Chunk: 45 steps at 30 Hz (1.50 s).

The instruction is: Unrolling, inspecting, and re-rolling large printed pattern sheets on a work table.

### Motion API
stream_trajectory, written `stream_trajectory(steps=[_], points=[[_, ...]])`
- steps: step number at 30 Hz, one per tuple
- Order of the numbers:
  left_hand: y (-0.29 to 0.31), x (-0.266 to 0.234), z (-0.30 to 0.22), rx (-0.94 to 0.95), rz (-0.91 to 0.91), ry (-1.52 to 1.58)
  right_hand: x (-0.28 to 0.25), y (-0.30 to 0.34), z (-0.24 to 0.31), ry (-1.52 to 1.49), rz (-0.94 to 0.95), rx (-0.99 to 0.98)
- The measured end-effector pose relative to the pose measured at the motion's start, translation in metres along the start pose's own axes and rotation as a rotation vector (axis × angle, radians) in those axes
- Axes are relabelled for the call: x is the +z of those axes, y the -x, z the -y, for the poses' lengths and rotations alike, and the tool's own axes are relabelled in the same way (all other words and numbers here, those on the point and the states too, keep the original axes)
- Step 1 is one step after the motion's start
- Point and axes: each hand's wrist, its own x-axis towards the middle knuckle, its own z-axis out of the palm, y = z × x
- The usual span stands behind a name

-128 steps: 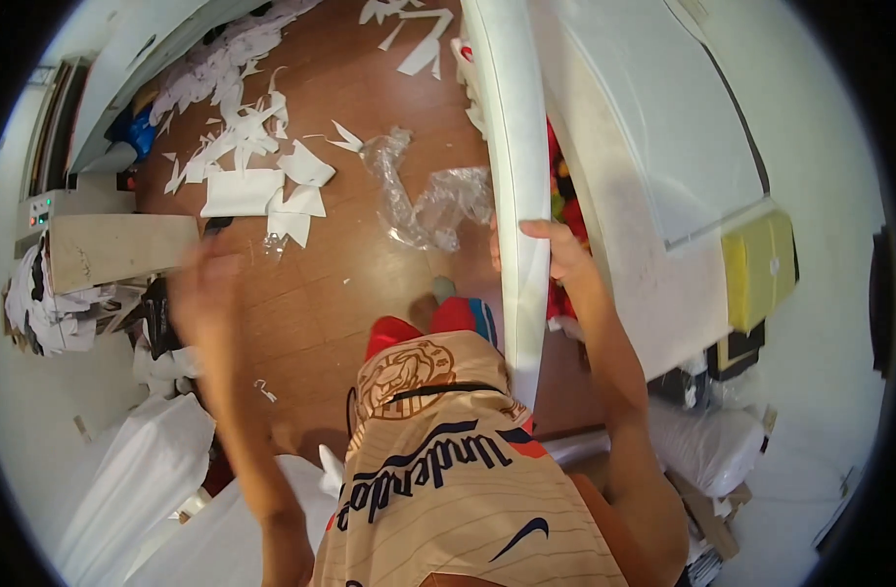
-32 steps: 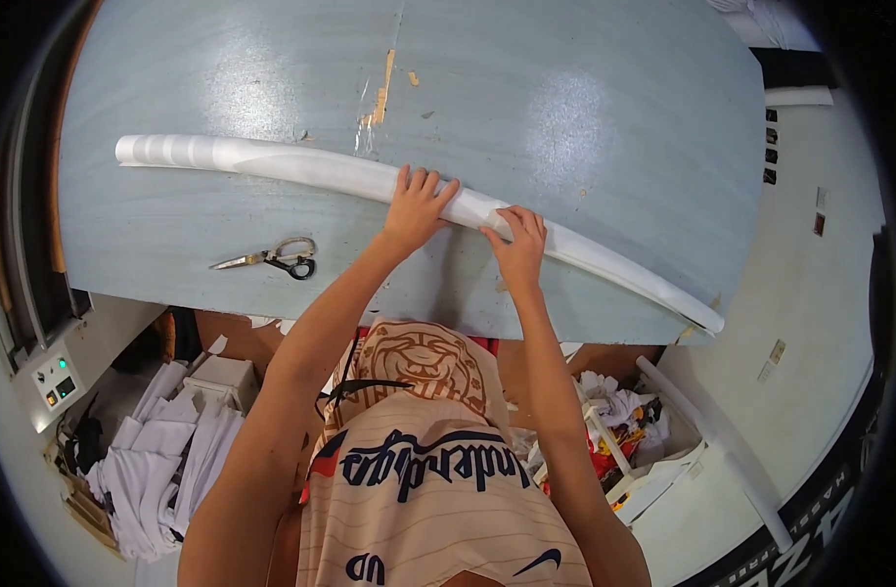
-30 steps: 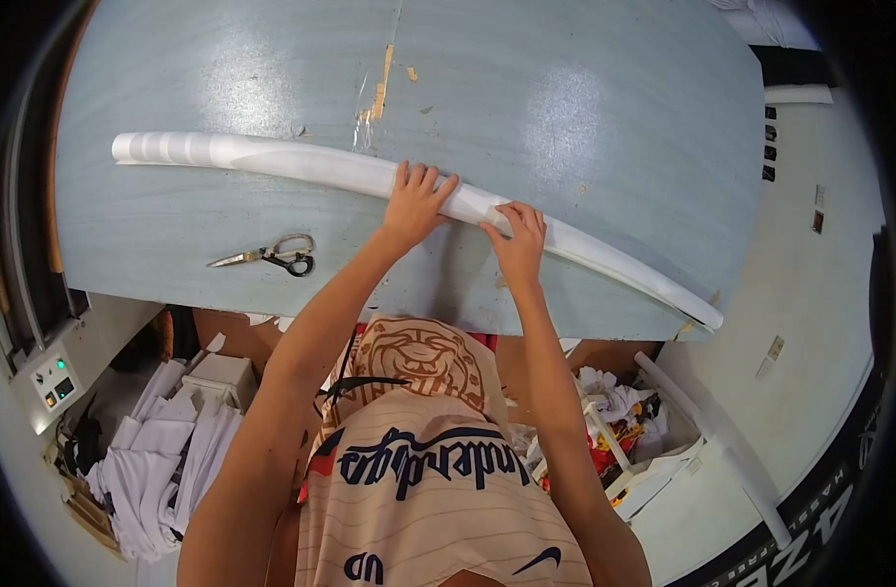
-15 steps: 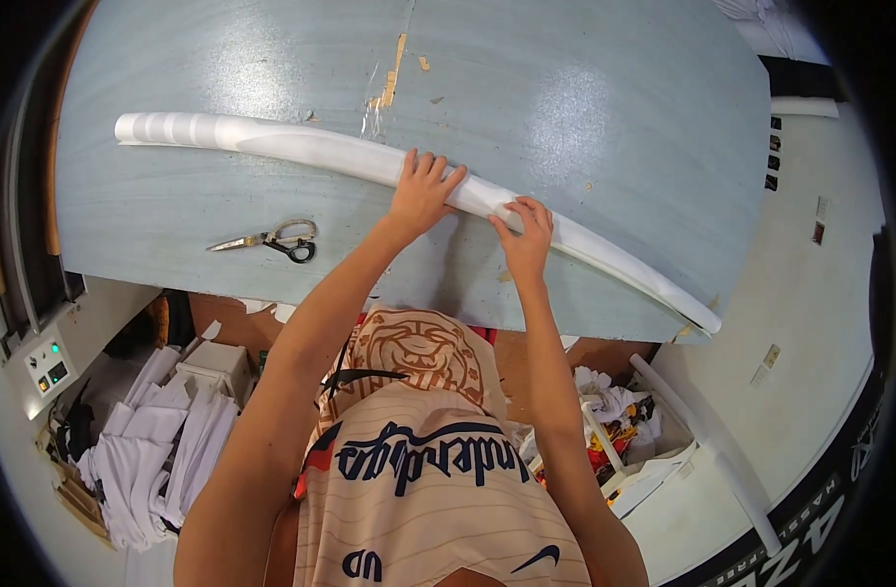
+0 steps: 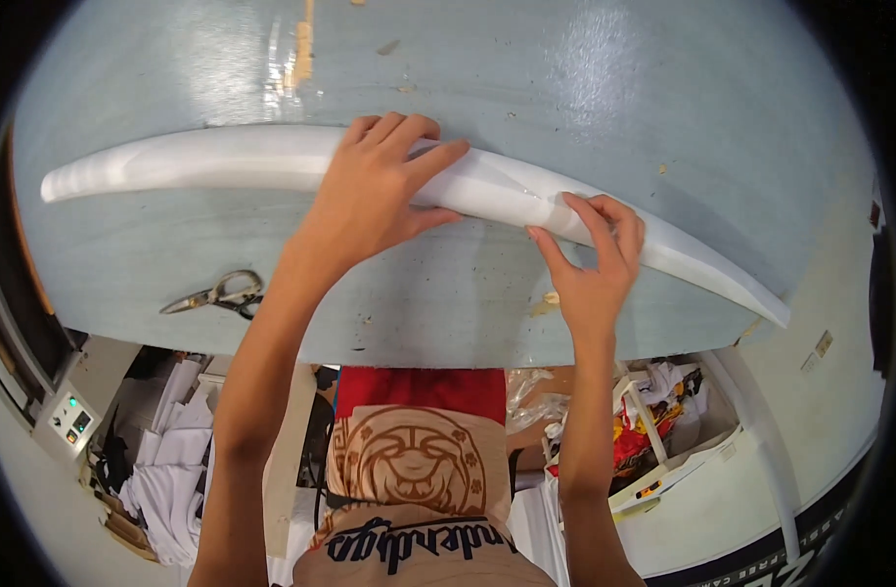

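Observation:
A long white roll (image 5: 203, 158) of sheet material, paper by its look, lies across the blue-grey table (image 5: 399, 293), curving in the fisheye picture. My left hand (image 5: 370, 191) grips it near the middle, fingers over the far side and thumb stretched along the near edge. Further right, my right hand (image 5: 600, 269) holds the roll with bent fingers on top and thumb against its near side. Between the hands, a small shiny strip shows on the roll's surface, perhaps clear tape. Metal scissors (image 5: 213, 295) lie left of my left forearm, their handles partly hidden by it.
Worn patches (image 5: 303, 54) mark the tabletop's far part. Under the table's left end is a pile of white cloth (image 5: 169, 499); at the right stands a white bin (image 5: 688, 455) of colourful scraps. A control box (image 5: 71, 421) with green lights is at far left.
The view has come closer to the table and shifted. My right hand is now farther from my left along the roll, and both hands remain on it.

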Motion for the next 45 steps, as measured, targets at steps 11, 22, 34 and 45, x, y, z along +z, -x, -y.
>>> stream_trajectory(steps=[11,22,34,45], points=[[0.0,0.04,-0.029,-0.01,-0.092,-0.066,0.003,-0.001,-0.006,0.019,0.142,0.088],[0.008,0.056,-0.039,-0.036,-0.154,-0.007,-0.001,-0.017,0.004,-0.076,0.207,0.224],[0.01,0.061,-0.031,-0.013,-0.207,0.017,0.015,-0.003,0.017,-0.045,0.126,0.221],[0.007,0.056,-0.025,-0.004,-0.175,0.039,0.019,-0.006,0.019,-0.008,0.123,0.206]])
